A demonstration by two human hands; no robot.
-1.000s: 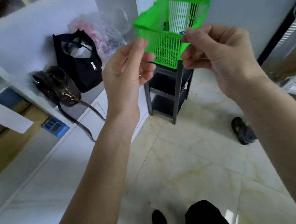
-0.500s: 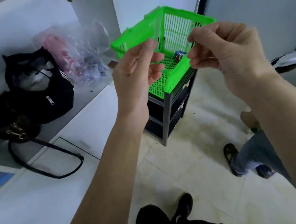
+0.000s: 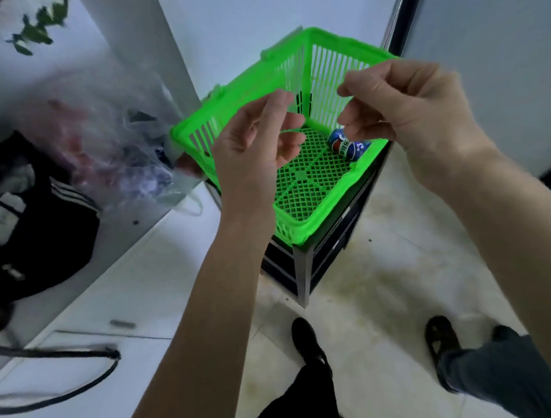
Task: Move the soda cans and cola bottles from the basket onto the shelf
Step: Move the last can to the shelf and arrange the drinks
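Blue soda can point(image 3: 348, 145) lies on side at far right corner of green basket point(image 3: 303, 203), atop dark shelf point(image 3: 323, 254). My left hand point(image 3: 254, 151) and right hand point(image 3: 414, 114) raised above basket, fingers loosely curled, holding nothing. Black bag point(image 3: 35, 245) on counter point(image 3: 126, 284) at left.

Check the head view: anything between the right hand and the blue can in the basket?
Nothing solid. In the head view the right hand hovers above the blue can, which lies on the green basket floor; only air between.
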